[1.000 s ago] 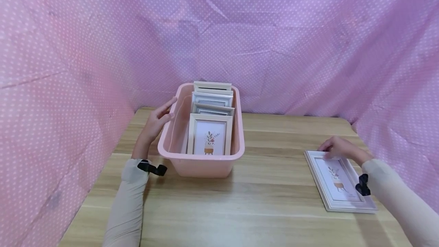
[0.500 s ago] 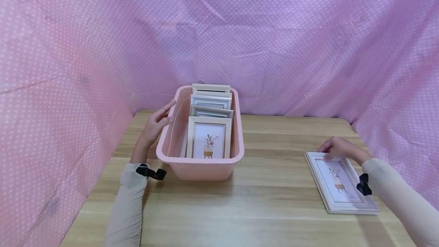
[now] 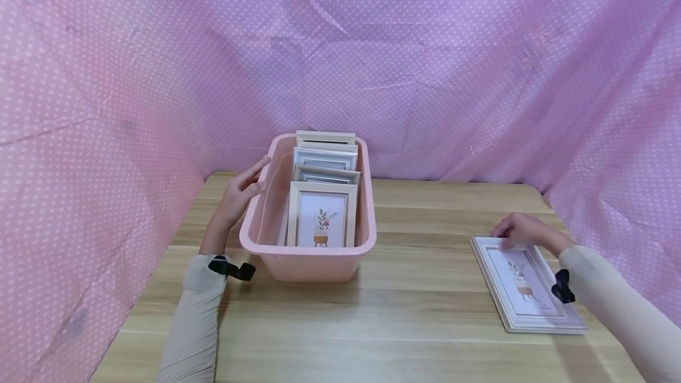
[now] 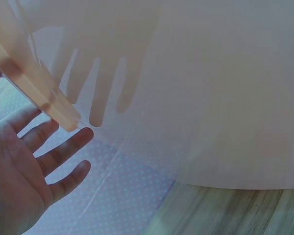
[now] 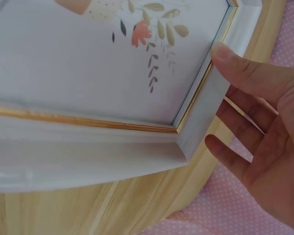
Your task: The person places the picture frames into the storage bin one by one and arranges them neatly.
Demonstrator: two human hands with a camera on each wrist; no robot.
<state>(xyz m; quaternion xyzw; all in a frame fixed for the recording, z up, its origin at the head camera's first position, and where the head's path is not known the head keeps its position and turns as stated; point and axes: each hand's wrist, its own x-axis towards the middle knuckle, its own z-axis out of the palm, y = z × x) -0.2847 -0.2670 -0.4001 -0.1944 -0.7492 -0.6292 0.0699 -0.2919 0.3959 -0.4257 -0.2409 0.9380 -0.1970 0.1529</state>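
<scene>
A pink plastic bin (image 3: 307, 265) stands on the wooden table, with several picture frames (image 3: 324, 188) upright in a row inside it. The front one shows a potted plant print. My left hand (image 3: 236, 197) rests against the bin's left rim with fingers extended; in the left wrist view the fingers (image 4: 68, 152) lie loosely along the outside of the rim (image 4: 54, 105). At the right, a white picture frame (image 3: 524, 282) lies face up. My right hand (image 3: 524, 232) pinches its far edge, thumb (image 5: 225, 56) on the front border and the other fingers partly hidden behind it.
The wooden table (image 3: 420, 324) stretches between the bin and the white frame. A pink dotted cloth (image 3: 452, 75) hangs behind the table and at both sides. Black straps (image 3: 231, 268) circle both wrists.
Both hands keep their places on the bin rim and the white frame. The whole view has shifted slightly; nothing else visibly moves.
</scene>
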